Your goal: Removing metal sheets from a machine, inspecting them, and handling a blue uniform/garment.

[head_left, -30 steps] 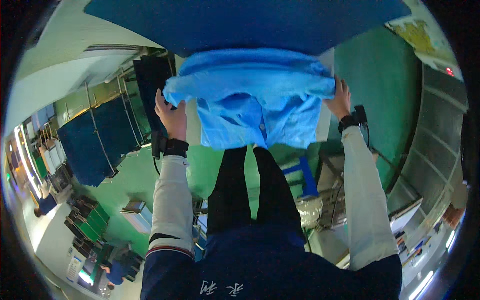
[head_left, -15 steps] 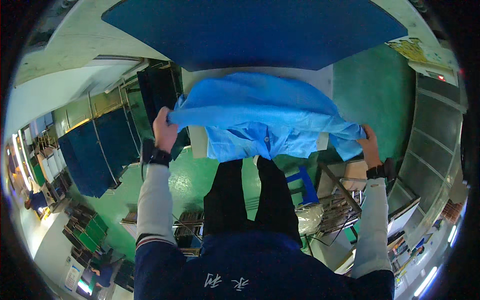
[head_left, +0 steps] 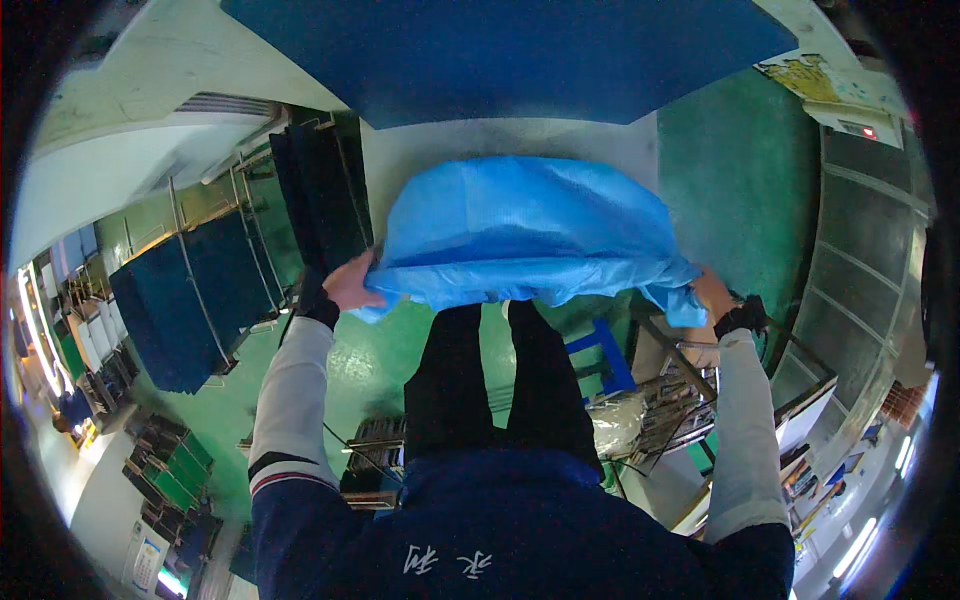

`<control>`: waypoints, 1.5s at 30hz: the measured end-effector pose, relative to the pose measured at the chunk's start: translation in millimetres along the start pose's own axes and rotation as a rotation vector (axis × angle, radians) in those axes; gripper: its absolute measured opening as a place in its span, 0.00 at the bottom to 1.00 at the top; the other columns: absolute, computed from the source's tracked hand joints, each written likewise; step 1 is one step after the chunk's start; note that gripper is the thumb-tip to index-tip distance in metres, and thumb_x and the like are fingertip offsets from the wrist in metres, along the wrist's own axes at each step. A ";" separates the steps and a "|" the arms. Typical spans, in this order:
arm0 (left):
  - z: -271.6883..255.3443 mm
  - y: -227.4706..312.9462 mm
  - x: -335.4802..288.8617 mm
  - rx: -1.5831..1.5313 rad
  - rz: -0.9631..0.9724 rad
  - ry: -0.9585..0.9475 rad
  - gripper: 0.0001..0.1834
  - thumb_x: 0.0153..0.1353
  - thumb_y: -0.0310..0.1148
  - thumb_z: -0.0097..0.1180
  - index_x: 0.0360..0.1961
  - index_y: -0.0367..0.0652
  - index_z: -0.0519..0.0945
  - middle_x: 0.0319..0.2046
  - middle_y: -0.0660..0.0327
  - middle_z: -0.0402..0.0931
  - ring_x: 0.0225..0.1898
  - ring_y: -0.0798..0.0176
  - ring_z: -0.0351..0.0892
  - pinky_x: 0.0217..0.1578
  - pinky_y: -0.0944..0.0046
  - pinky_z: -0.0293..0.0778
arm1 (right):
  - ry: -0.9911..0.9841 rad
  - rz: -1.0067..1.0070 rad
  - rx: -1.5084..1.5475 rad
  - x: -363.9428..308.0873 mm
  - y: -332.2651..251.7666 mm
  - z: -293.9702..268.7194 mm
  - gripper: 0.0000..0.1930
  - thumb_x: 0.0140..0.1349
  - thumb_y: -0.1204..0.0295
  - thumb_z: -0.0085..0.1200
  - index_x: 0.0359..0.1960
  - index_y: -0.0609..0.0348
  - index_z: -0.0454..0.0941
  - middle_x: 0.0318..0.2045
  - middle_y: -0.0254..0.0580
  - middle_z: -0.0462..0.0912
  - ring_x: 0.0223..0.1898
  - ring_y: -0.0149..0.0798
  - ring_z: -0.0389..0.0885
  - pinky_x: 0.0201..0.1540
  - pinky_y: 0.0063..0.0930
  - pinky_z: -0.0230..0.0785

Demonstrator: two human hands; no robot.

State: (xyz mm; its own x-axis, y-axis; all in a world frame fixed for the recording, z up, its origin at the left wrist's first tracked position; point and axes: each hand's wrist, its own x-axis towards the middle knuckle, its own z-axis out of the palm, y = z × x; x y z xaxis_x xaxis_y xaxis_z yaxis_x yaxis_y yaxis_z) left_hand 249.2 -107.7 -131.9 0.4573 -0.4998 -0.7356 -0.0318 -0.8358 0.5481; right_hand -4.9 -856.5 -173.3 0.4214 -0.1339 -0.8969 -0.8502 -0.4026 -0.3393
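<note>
A light blue cloth garment spreads in front of me over a pale tabletop, its near side bunched into a thick fold. At the left end of that fold, my left hand pinches the fabric between thumb and fingers. My right hand is closed on the opposite end, where a crumpled corner hangs down beside it. The fold droops over the near edge of the table, above my legs. The button front of the garment is hidden now.
A large dark blue board stands beyond the table. Dark blue panels on a metal rack are at the left. Behind on the right are a blue stool, a clear plastic bag and a metal-framed partition.
Both hands have come closer together and lower, with the garment's near edge folded down. The button seen before is now covered. My left hand dropped most.
</note>
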 end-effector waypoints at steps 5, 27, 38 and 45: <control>2.2 3.9 -0.7 -0.160 -0.124 -0.410 0.57 0.51 0.53 0.69 0.72 0.34 0.52 0.62 0.45 0.70 0.60 0.54 0.73 0.62 0.56 0.68 | 0.156 -0.237 0.444 -47.4 -68.8 19.8 0.29 0.55 0.71 0.63 0.59 0.67 0.73 0.45 0.43 0.83 0.50 0.38 0.79 0.50 0.29 0.72; -74.6 67.6 -58.8 -0.013 0.273 0.526 0.10 0.54 0.26 0.58 0.38 0.36 0.78 0.33 0.47 0.76 0.34 0.47 0.77 0.38 0.57 0.73 | 0.520 -0.157 -0.281 -51.9 -96.3 23.6 0.19 0.52 0.73 0.55 0.47 0.65 0.80 0.45 0.52 0.82 0.45 0.49 0.82 0.49 0.38 0.76; -106.4 131.2 -158.6 0.118 0.353 0.916 0.08 0.59 0.25 0.55 0.30 0.36 0.68 0.24 0.46 0.68 0.27 0.41 0.71 0.28 0.53 0.67 | 0.566 -0.478 0.908 -151.5 -117.9 13.9 0.16 0.59 0.81 0.41 0.46 0.59 0.76 0.40 0.39 0.82 0.40 0.35 0.82 0.43 0.29 0.77; -85.0 133.1 -215.8 0.089 0.211 1.004 0.12 0.64 0.29 0.56 0.29 0.37 0.66 0.20 0.47 0.64 0.20 0.57 0.64 0.23 0.59 0.64 | 0.463 -0.533 0.999 -201.7 -190.4 10.8 0.11 0.59 0.81 0.47 0.42 0.59 0.74 0.34 0.38 0.80 0.35 0.35 0.81 0.40 0.29 0.75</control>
State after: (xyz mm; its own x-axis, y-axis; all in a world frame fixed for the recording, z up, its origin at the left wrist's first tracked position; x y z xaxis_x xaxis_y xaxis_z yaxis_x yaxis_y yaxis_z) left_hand 221.9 -91.8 133.6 0.9655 -0.2520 0.0663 -0.2444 -0.7876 0.5657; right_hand 68.6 -743.1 69.2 0.6902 -0.5566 -0.4624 -0.3189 0.3396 -0.8849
